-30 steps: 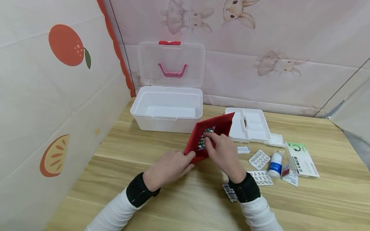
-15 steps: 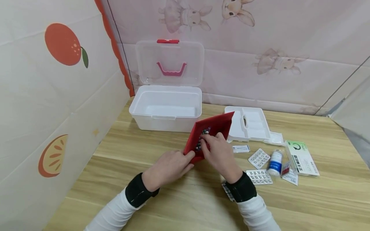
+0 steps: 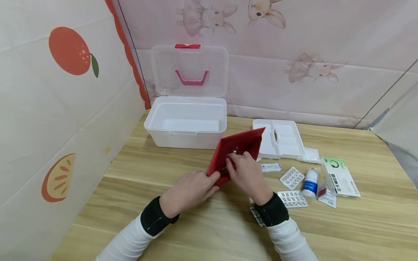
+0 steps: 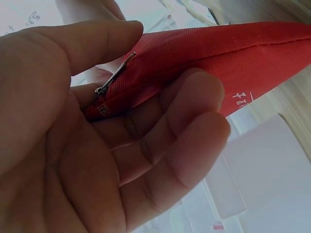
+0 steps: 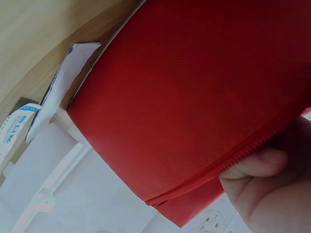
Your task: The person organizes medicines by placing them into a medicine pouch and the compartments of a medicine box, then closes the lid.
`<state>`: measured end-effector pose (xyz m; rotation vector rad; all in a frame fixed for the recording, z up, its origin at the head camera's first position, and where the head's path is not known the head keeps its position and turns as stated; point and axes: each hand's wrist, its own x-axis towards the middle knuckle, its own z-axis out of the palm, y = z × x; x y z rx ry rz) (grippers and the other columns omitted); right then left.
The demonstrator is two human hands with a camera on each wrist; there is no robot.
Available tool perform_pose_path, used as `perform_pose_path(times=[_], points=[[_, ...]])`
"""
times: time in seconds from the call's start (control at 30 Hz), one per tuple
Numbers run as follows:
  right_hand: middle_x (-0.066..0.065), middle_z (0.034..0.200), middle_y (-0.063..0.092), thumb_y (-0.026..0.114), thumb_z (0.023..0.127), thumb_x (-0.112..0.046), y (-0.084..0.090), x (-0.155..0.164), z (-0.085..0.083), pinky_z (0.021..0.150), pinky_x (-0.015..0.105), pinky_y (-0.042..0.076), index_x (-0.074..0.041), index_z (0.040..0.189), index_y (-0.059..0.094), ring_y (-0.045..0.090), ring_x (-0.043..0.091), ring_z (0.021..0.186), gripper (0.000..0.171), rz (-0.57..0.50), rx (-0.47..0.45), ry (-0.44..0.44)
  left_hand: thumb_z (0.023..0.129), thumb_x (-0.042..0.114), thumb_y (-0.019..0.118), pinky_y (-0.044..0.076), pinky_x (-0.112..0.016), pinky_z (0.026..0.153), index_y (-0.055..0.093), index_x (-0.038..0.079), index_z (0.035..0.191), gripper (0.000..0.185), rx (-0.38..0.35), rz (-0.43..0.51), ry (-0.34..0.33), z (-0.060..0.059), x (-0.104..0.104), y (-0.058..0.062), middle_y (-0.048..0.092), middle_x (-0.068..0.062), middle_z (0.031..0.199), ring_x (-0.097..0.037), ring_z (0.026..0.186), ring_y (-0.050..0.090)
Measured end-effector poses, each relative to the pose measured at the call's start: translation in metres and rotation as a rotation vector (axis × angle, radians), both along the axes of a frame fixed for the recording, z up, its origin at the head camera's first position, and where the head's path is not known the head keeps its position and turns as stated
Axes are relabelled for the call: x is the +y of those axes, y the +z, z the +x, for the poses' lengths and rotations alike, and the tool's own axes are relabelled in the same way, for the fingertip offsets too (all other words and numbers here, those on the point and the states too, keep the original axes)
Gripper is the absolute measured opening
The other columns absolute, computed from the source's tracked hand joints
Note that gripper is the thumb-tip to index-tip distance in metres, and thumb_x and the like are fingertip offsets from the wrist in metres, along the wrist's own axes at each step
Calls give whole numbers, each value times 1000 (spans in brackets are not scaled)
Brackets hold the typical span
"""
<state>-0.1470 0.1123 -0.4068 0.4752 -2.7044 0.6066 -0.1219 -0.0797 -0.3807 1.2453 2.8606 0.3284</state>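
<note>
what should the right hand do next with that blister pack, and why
Probably push the blister pack the rest of the way into the red pouch. The right hand holds it at the open mouth with only a sliver showing, while the left hand grips the pouch's near corner to steady it.

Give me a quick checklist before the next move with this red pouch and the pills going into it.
1. Left hand grips the corner of the red pouch: ok.
2. Right hand holds the blister pack in the pouch mouth: ok.
3. Pack fully inside: not ok, part shows.
4. Zipper pull back at the held end, not across the opening: ok.
5. White box open: ok.
6. Room left in pouch: cannot tell.
</note>
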Motion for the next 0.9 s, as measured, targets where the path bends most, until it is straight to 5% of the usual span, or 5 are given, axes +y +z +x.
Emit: perform_pose_path(times=[0.9], points=[[7,78,72,66,94,-17,-2,2,0,62,34,50,-8,97,74,61,23,75,12,26,4,31,94,24,70,41,-19,52,57,9,103,22,9,6,-23,3,1,-1,61,-4,78,-9,58,48]])
